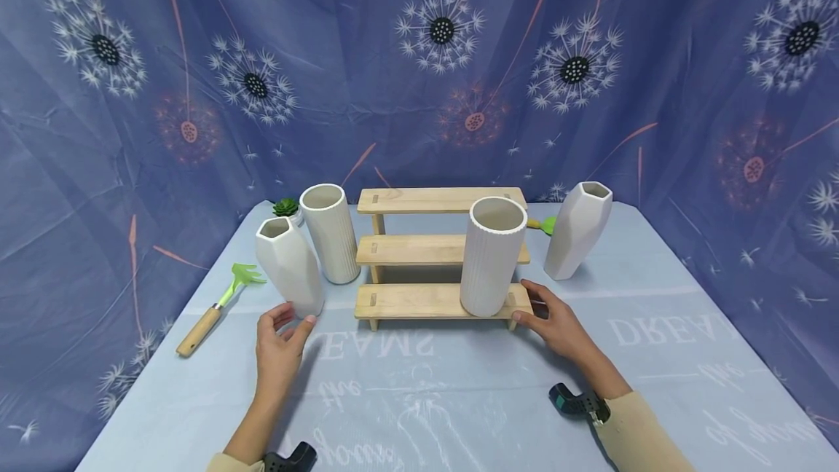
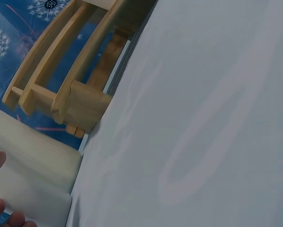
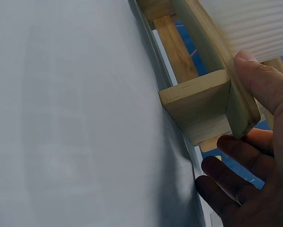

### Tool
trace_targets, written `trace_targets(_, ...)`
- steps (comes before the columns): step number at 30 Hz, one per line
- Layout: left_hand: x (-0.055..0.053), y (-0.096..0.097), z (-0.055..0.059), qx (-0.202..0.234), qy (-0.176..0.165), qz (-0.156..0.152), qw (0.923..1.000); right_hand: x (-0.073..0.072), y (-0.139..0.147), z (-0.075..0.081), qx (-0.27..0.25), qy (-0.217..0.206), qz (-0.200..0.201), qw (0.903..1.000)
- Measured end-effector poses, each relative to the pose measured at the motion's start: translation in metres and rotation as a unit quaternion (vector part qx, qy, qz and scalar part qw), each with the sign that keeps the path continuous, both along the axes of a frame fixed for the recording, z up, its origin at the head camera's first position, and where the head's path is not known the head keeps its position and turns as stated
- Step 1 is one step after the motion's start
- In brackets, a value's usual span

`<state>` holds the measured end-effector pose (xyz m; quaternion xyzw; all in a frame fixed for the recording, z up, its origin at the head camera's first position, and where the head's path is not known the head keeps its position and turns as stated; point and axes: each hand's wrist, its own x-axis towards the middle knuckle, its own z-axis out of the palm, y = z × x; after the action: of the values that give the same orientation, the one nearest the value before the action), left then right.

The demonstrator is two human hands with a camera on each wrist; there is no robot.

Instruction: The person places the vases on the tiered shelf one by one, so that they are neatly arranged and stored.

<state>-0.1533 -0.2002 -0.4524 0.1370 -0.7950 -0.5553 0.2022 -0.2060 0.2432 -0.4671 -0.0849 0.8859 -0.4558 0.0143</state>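
My left hand (image 1: 280, 344) is beside a white faceted vase (image 1: 290, 268), thumb and fingertips right at its lower part and spread apart. In the left wrist view that vase (image 2: 35, 194) stands behind the thumb and fingertips. My right hand (image 1: 556, 323) holds the right end of the lowest board of a three-tier wooden shelf (image 1: 413, 300). Across that board's edge lies the thumb (image 3: 257, 78), while the index finger touches its end corner and the other fingers stay loosely bent. A white ribbed vase (image 1: 491, 261) stands upright on the right part of this lowest tier.
Another ribbed vase (image 1: 331, 235) stands left of the shelf, near a small potted succulent (image 1: 286, 207). To the far left lies a green hand rake (image 1: 216, 312) with a wooden handle. Right of the shelf are a second faceted vase (image 1: 578, 231) and a green tool (image 1: 545, 225).
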Motion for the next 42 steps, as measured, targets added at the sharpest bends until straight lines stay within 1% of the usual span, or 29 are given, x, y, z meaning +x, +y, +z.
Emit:
trace_targets(4, -0.004, -0.005, 0.001, 0.009, 0.006, 0.002, 0.9999, 0.000, 0.000, 0.000, 0.001, -0.003, -0.002, 1.0000)
trace_targets(7, -0.010, -0.009, 0.001, 0.017, 0.011, -0.002, 0.9998, -0.001, 0.000, 0.000, 0.002, -0.003, -0.004, 1.0000)
trace_targets(11, -0.018, -0.013, 0.000, 0.019, 0.008, -0.006, 0.9998, 0.000, 0.000, 0.000, 0.002, -0.001, -0.003, 1.0000)
trace_targets(16, -0.027, -0.018, 0.003, 0.016, 0.010, -0.020, 0.9996, 0.000, 0.000, 0.000, 0.002, 0.001, -0.004, 1.0000)
trace_targets(22, -0.037, -0.022, 0.006, -0.005, 0.009, -0.044, 0.9990, 0.000, 0.000, -0.001, 0.000, -0.002, -0.005, 1.0000)
trace_targets(24, -0.039, -0.023, 0.006, -0.008, 0.006, -0.048, 0.9988, 0.000, 0.000, -0.001, 0.000, -0.003, -0.004, 1.0000)
trace_targets(28, -0.042, -0.022, 0.008, -0.009, 0.004, -0.047, 0.9988, 0.000, 0.001, -0.001, -0.002, -0.002, -0.004, 1.0000)
trace_targets(36, -0.046, -0.020, 0.013, -0.006, 0.006, -0.045, 0.9989, 0.000, 0.000, -0.002, 0.002, -0.002, -0.006, 1.0000)
trace_targets(42, -0.049, -0.022, 0.014, -0.012, 0.008, -0.048, 0.9988, 0.000, 0.000, 0.000, 0.001, -0.005, -0.006, 1.0000)
